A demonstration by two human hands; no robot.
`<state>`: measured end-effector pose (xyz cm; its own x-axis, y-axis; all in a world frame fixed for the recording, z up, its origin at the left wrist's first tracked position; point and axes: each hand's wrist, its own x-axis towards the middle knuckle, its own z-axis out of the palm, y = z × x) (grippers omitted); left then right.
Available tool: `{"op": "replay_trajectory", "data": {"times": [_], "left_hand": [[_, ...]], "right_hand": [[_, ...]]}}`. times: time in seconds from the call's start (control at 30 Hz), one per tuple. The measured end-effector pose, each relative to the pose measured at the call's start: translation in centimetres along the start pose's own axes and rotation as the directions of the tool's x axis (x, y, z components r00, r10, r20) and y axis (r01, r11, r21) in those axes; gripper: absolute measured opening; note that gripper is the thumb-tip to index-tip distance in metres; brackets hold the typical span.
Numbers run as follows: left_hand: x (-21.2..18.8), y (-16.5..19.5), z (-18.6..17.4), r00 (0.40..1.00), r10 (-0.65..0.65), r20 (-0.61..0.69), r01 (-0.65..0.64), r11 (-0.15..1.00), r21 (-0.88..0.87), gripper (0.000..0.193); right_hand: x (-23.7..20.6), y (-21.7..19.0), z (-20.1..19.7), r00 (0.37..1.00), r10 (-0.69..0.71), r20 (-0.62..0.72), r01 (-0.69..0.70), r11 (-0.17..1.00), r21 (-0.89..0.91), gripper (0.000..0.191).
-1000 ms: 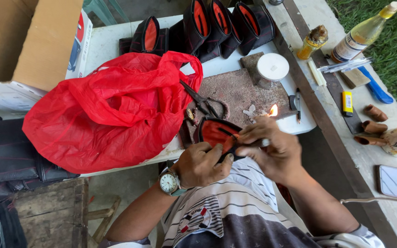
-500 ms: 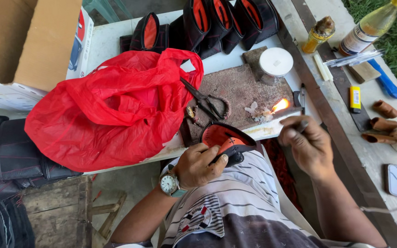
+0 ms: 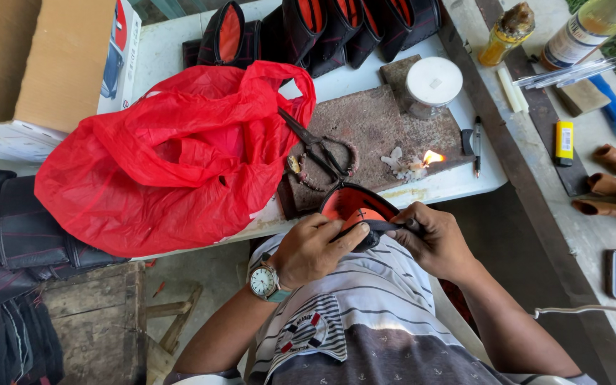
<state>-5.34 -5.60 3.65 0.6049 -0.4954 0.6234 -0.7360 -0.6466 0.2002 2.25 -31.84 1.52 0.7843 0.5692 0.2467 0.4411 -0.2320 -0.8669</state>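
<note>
Black outside and bright orange inside, the small pouch (image 3: 356, 214) is oval-ish with a dark stitched rim, held just off the front edge of the worktop (image 3: 458, 187), over the person's lap. Left hand (image 3: 313, 249) has its fingers curled shut round the near edge, and right hand (image 3: 436, 239) pinches the rim from the other side. Scissors (image 3: 319, 148) and a tiny flame (image 3: 432, 157) sit on the stone slab (image 3: 376, 125) just behind, next to a big red plastic bag (image 3: 172, 157).

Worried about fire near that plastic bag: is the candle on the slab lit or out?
Lit. A small orange flame burns over melted wax on the slab, apart from the red bag.
</note>
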Motion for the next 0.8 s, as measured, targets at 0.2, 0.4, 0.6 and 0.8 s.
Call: {"op": "replay_trajectory", "data": {"times": [0.2, 0.4, 0.6, 0.8], "left_hand": [[0.0, 0.9, 0.1, 0.982, -0.186, 0.018, 0.187, 0.98, -0.073, 0.047], [-1.7, 2.9, -1.5, 0.873, -0.484, 0.063, 0.474, 0.81, -0.345, 0.038], [-5.9, -0.2, -1.3, 0.643, -0.543, 0.541, 0.73, 0.221, -0.647, 0.034], [-7.2, -0.8, -1.8, 0.647, -0.113, 0.754, 0.639, -0.459, -0.617, 0.035]], "right_hand": [[0.2, -1.3, 0.5, 0.996, 0.09, 0.016, -0.09, 0.996, 0.005, 0.019], [0.3, -4.1, 1.5, 0.951, -0.284, 0.123, 0.286, 0.958, 0.006, 0.022], [0.4, -5.7, 2.4, 0.909, 0.046, 0.414, -0.023, 0.998, -0.06, 0.027], [2.2, -3.3, 2.7, 0.881, 0.058, 0.47, -0.109, 0.991, 0.082, 0.029]]}}
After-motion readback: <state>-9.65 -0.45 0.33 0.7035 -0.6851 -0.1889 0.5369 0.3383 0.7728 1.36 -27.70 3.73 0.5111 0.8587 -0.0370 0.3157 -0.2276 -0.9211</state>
